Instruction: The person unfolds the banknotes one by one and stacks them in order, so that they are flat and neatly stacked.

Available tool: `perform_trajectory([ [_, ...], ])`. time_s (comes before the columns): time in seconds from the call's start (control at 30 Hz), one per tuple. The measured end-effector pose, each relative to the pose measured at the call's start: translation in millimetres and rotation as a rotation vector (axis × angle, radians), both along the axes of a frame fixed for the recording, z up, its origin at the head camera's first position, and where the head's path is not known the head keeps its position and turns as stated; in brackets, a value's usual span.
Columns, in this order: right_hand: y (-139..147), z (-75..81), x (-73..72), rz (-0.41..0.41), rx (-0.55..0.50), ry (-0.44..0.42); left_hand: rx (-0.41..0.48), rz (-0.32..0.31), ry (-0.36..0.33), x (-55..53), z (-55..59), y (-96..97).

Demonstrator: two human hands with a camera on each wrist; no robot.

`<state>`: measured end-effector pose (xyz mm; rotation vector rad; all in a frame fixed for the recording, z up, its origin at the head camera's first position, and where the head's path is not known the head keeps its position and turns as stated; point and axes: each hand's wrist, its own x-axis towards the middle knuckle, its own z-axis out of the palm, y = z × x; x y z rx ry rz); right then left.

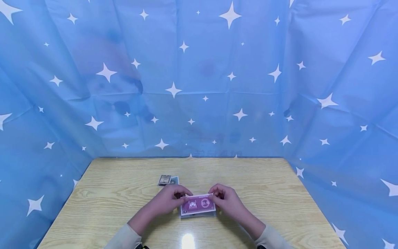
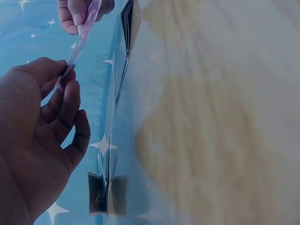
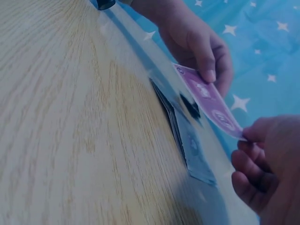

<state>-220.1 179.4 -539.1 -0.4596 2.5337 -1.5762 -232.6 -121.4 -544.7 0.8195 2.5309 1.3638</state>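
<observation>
A purple play-money banknote (image 1: 199, 204) stretches between the two hands above the table. My left hand (image 1: 168, 200) pinches its left end between thumb and fingers. At the other end, my right hand (image 1: 227, 201) pinches the upper right corner; in the right wrist view, thumb and index finger meet on the note (image 3: 204, 96) there. Under it lie bluish-grey notes (image 3: 194, 147), mostly hidden by the purple one in the head view. Beyond the left hand, a small brownish folded note (image 1: 164, 179) lies partly over a teal note (image 1: 175, 180).
The light wooden table (image 1: 255, 176) reaches back to a blue curtain (image 1: 205, 79) with white stars, which also hangs at both sides. A bright light reflection shows on the table near its front.
</observation>
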Motion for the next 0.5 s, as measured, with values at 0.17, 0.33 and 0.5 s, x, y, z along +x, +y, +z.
perform_trajectory([
  [0.17, -0.3, -4.3, 1.6, 0.012, 0.065, 0.051, -0.075, -0.006, 0.035, -0.7, 3.8, -0.4],
  [0.33, -3.9, -7.8, 2.5, 0.022, 0.162, 0.156, -0.174, -0.006, 0.064, -2.7, 5.3, 1.4],
  [0.5, -5.6, -9.8, 3.0, 0.014, 0.203, 0.205, -0.229, -0.017, 0.087, -4.7, 3.7, 4.3],
])
